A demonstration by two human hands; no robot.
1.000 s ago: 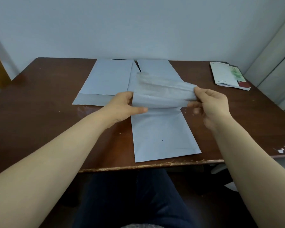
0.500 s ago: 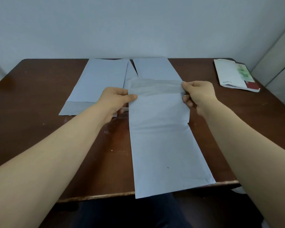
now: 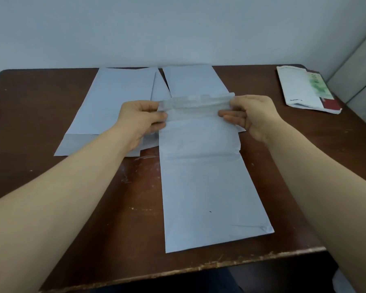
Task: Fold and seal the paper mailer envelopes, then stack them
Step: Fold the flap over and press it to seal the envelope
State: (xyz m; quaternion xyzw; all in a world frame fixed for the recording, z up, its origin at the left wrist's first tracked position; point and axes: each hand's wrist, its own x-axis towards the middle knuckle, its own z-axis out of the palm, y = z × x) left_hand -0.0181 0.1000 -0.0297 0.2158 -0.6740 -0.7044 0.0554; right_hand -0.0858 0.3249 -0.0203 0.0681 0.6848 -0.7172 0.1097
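Left of centre, the left hand (image 3: 140, 117) has its grip pinching one end of the flap (image 3: 197, 102), the mailer envelope (image 3: 205, 187) lies mid-frame on the surface (image 3: 51, 187), the right hand (image 3: 251, 115) pinches the other end, and an uneven pull could seal it crooked.

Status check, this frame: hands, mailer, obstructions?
Left hand and right hand pinch flap ends. Mailer flat on table, unsealed. Other mailers behind, not blocking.

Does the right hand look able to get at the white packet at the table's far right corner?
Likely yes, once freed: the right hand pinches the mailer flap, but only bare table lies between it and the white packet.
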